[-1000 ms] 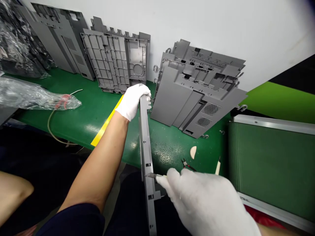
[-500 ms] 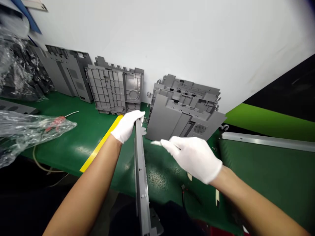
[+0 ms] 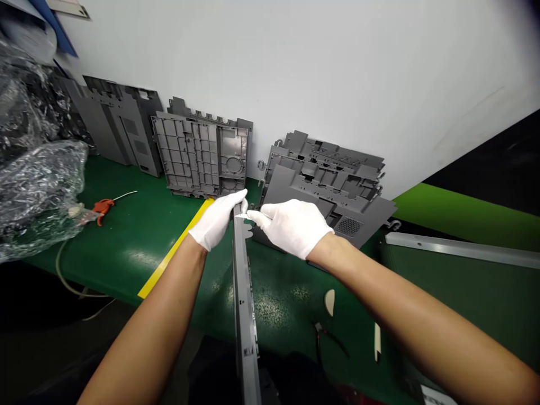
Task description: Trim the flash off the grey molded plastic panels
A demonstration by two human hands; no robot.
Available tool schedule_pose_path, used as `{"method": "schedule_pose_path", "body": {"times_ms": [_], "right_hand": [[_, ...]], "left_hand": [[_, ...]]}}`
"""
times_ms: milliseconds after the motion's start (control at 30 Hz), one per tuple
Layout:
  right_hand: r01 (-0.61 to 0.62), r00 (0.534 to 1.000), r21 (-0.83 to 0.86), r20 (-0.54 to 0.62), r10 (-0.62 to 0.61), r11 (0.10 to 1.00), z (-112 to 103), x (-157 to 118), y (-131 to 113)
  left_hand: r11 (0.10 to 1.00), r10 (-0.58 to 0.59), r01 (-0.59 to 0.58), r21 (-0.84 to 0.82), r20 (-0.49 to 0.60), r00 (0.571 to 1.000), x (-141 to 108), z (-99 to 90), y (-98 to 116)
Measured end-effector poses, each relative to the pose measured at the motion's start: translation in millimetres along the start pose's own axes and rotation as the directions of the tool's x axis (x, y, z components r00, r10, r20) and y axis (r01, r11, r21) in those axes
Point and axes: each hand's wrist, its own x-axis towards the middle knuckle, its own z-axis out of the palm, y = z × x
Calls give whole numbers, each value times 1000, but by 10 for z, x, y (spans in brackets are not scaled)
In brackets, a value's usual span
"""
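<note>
My left hand (image 3: 216, 220), in a white glove, is closed around the far end of a grey plastic panel (image 3: 241, 275). The panel stands on edge, its narrow side facing up, and runs from the bench toward my body. Gloved in white too, my right hand (image 3: 293, 226) is closed on a small knife (image 3: 242, 216); its thin pale blade shows past the fingertips, while the handle is hidden in the palm. The blade is at the panel's upper edge, close beside my left fingers. Whether it touches the edge I cannot tell.
Grey panels (image 3: 202, 152) lean on the white wall, with another stack (image 3: 282, 188) right of them. A yellow strip (image 3: 175, 250), an orange-handled tool (image 3: 102, 208), clear plastic wrap (image 3: 40, 191) and pliers (image 3: 319, 332) lie on the green bench (image 3: 145, 225). A green belt (image 3: 464, 304) is at right.
My right hand has moved left and away from me, bringing the knife to the panel's far end. My left hand keeps its grip. The plastic wrap at left has shifted, uncovering the orange-handled tool.
</note>
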Motion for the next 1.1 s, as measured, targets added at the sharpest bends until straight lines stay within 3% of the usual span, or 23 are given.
{"method": "schedule_pose_path", "body": {"times_ms": [300, 867, 1100], "right_hand": [[18, 1000, -108, 6, -18, 994, -56, 6, -82], [116, 991, -140, -47, -123, 983, -59, -22, 4], [109, 994, -153, -7, -111, 982, -73, -10, 9]], "left_hand": [[997, -35, 34, -66, -16, 999, -50, -22, -61], [1000, -16, 16, 27, -4, 1000, 1, 17, -65], [998, -4, 3, 63, 3, 1000, 17, 20, -33]]}}
